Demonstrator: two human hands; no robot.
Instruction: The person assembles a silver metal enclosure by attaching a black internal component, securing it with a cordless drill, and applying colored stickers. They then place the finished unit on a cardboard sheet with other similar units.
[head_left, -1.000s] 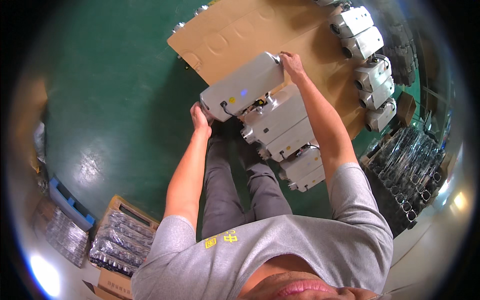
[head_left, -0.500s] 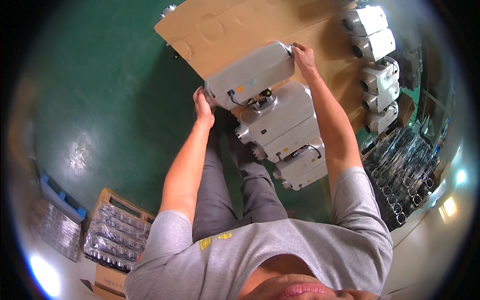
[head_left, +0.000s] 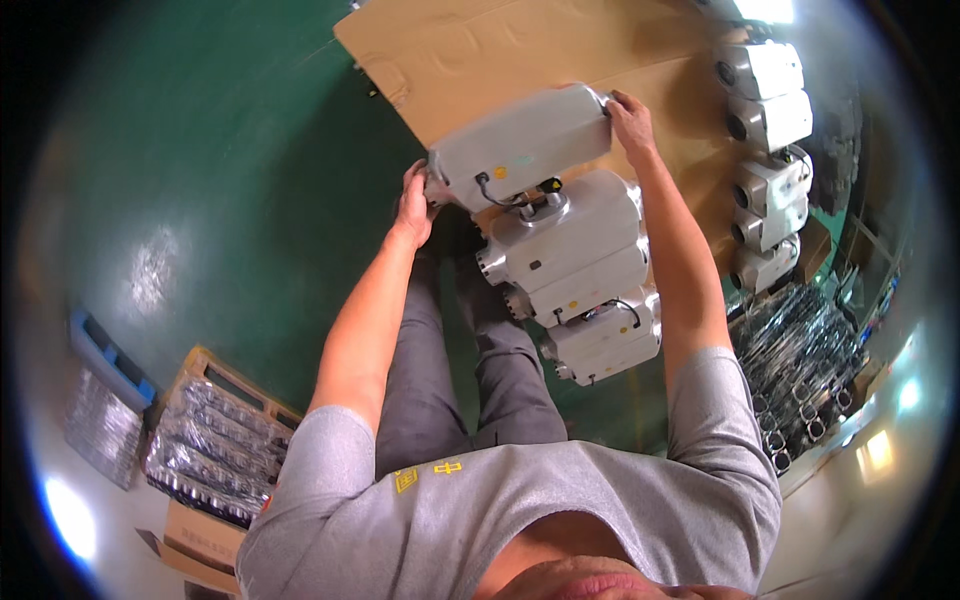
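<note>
We hold a light grey machine housing (head_left: 520,145) lengthwise between both hands, near 12 o'clock in the head view, above the edge of a sheet of brown cardboard (head_left: 470,50) lying on the green floor (head_left: 220,180). Our left hand (head_left: 415,200) is closed around its near end at 10 o'clock from the housing's middle; our right hand (head_left: 630,118) grips the far end at 2 o'clock, fingers curled on the corner. A black cable dangles beneath it. Just below, towards 6 o'clock, a row of similar grey housings (head_left: 580,270) lies side by side. Further housings (head_left: 765,130) line up at 2 o'clock. A cardboard box of bagged metal parts (head_left: 210,450) sits at 8 o'clock.
</note>
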